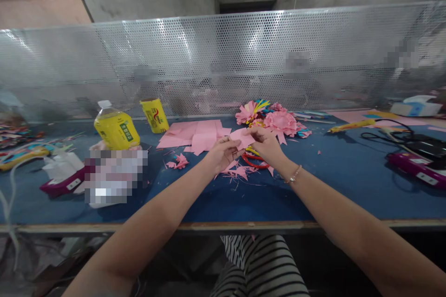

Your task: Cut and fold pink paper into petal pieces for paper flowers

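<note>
A small piece of pink paper (241, 137) is held up between my two hands over the blue tabletop. My left hand (225, 152) pinches its left side, fingers closed on it. On the right edge, my right hand (266, 144) grips the same piece with thumb and fingers. Below the hands lie pink paper scraps (240, 171) and red-handled scissors (256, 162), their blades not visible. Pink paper sheets (204, 135) are spread just behind and left of my left hand. Beyond my right hand sits a heap of pink paper flowers (282, 123) with yellow and blue strips.
At left stand a bottle of yellow liquid (116, 127) and a yellow can (154, 116). A purple power strip (66, 184) lies there; another purple power strip (418, 169) lies right, near a yellow glue gun (351, 125). A perforated metal screen (195, 65) borders the back.
</note>
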The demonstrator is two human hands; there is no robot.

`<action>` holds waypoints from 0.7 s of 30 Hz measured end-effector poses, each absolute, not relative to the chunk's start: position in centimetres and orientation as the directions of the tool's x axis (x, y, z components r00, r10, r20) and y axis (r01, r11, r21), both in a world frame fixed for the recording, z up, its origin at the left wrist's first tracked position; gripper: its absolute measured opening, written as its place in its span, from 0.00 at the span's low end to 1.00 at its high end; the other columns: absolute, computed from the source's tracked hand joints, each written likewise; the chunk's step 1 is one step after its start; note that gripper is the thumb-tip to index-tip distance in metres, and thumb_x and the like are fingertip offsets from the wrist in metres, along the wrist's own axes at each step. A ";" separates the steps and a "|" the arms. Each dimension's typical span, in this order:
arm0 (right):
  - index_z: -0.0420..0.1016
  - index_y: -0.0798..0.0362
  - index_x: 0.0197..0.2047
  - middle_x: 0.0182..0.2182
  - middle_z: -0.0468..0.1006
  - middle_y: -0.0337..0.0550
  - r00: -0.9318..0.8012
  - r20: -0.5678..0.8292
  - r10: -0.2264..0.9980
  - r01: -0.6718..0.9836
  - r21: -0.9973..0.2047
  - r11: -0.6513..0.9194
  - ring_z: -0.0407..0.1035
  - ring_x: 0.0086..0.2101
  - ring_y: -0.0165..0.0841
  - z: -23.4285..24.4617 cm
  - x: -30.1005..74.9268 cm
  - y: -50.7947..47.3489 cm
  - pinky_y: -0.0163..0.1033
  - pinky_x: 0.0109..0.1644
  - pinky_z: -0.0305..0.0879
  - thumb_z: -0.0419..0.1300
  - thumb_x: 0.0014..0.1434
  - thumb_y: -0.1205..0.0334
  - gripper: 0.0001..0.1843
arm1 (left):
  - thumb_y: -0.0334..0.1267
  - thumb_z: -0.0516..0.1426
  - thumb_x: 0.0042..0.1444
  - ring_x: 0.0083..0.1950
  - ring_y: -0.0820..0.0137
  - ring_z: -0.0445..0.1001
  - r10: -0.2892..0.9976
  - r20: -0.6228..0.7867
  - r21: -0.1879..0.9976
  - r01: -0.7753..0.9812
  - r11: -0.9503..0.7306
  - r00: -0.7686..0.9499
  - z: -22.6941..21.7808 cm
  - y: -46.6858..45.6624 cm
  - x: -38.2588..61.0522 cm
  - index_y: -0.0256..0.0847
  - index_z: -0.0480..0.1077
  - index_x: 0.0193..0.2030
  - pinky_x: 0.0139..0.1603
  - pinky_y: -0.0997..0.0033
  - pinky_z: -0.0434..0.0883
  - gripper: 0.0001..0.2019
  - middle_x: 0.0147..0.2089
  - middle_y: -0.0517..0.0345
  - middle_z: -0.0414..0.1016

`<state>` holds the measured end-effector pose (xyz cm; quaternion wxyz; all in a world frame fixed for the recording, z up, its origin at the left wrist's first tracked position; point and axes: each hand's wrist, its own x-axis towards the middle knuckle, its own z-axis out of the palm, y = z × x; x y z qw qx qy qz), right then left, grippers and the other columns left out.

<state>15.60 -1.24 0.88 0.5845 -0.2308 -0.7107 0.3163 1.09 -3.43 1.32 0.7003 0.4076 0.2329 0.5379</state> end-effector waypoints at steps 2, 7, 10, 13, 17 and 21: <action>0.68 0.52 0.32 0.30 0.72 0.37 -0.222 0.682 0.697 -0.082 -0.725 0.683 0.66 0.31 0.27 0.9 15.5 -1.4 0.36 0.37 0.62 0.54 0.42 0.74 0.12 | 0.25 0.58 0.40 0.28 0.79 0.70 0.943 0.127 0.817 -0.571 0.077 0.309 1.3 -3.5 1.2 0.34 0.66 0.26 0.38 0.73 0.69 0.05 0.26 0.60 0.71; 0.68 0.53 0.29 0.26 0.71 0.36 -0.177 0.683 0.709 -0.082 -0.728 0.680 0.65 0.28 0.26 1.2 15.4 -1.8 0.35 0.33 0.62 0.53 0.41 0.75 0.12 | 0.26 0.59 0.39 0.25 0.81 0.68 0.947 0.138 0.811 -0.582 0.061 0.291 1.4 -3.8 1.3 0.34 0.65 0.25 0.35 0.75 0.69 0.06 0.25 0.62 0.70; 0.69 0.53 0.29 0.26 0.71 0.37 -0.161 0.677 0.718 -0.058 -0.733 0.678 0.65 0.28 0.27 1.4 15.4 -2.0 0.35 0.33 0.62 0.52 0.40 0.75 0.12 | 0.26 0.60 0.39 0.23 0.82 0.67 0.949 0.139 0.809 -0.585 0.056 0.284 1.4 -3.8 1.2 0.34 0.64 0.23 0.34 0.76 0.69 0.06 0.23 0.63 0.69; 0.69 0.53 0.29 0.28 0.73 0.38 -0.163 0.659 0.735 -0.061 -0.750 0.659 0.66 0.30 0.27 1.5 15.3 -2.2 0.35 0.34 0.62 0.51 0.39 0.76 0.13 | 0.26 0.59 0.39 0.23 0.82 0.66 0.950 0.122 0.809 -0.584 0.072 0.287 1.4 -3.7 1.2 0.34 0.64 0.23 0.33 0.76 0.69 0.06 0.22 0.63 0.69; 0.69 0.53 0.30 0.28 0.72 0.37 -0.180 0.618 0.765 -0.093 -0.785 0.612 0.66 0.29 0.26 1.7 15.1 -2.4 0.35 0.33 0.63 0.51 0.38 0.75 0.14 | 0.24 0.58 0.39 0.22 0.82 0.66 0.951 0.092 0.797 -0.594 0.106 0.294 1.6 -3.7 1.1 0.34 0.65 0.23 0.32 0.78 0.70 0.06 0.21 0.64 0.68; 0.68 0.53 0.30 0.26 0.71 0.36 -0.200 0.595 0.778 -0.096 -0.803 0.589 0.65 0.28 0.26 1.7 15.1 -2.3 0.34 0.32 0.63 0.53 0.38 0.74 0.13 | 0.23 0.58 0.39 0.24 0.81 0.68 0.950 0.069 0.787 -0.601 0.135 0.303 1.7 -3.8 1.1 0.34 0.66 0.25 0.31 0.78 0.70 0.05 0.23 0.62 0.70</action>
